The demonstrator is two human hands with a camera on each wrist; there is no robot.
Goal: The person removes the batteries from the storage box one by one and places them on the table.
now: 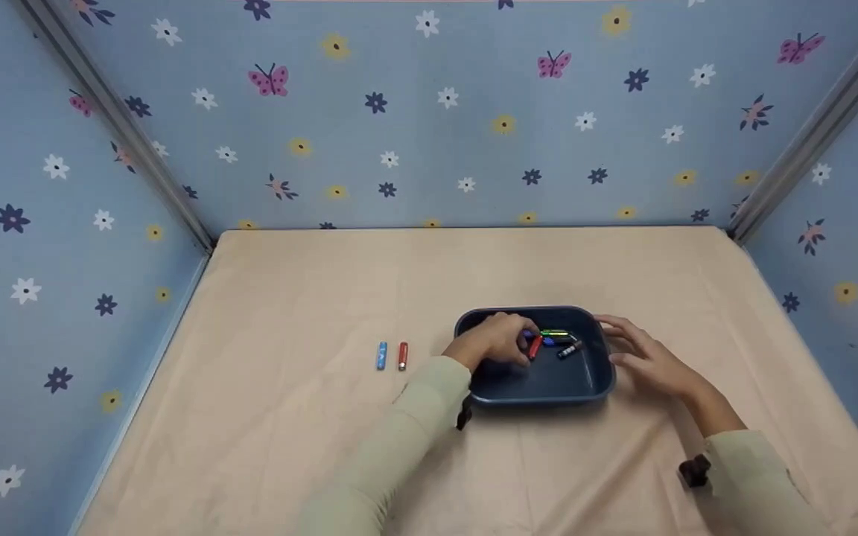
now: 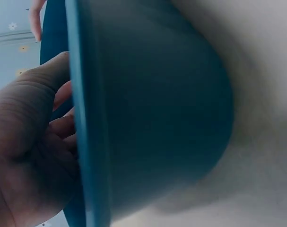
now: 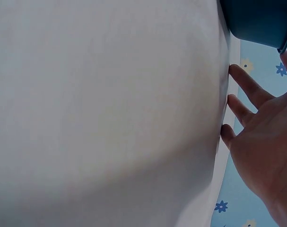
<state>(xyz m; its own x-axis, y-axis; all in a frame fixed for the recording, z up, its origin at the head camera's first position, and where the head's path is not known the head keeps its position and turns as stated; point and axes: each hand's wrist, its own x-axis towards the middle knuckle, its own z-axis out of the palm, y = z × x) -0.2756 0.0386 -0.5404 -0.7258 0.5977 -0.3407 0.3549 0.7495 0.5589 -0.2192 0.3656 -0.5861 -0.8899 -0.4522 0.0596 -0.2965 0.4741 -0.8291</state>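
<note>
A dark blue plastic tub (image 1: 541, 387) stands on the cloth, holding several batteries near its back. Among them are a red battery (image 1: 535, 347), a green one (image 1: 554, 333) and a black-and-white one (image 1: 569, 350). My left hand (image 1: 500, 339) reaches over the tub's left rim, with curved fingers and thumb right at the red battery; I cannot tell whether it pinches one. In the left wrist view the tub wall hides its fingertips. My right hand (image 1: 649, 357) is at the tub's right side, fingers spread, thumb and fingertips at the rim.
Left of the tub, a blue battery (image 1: 381, 356) and another red battery (image 1: 403, 356) lie side by side on the beige cloth (image 1: 310, 298). Flowered blue panels (image 1: 429, 134) stand behind and at both sides of the table. Dark wrist bands show near both sleeves.
</note>
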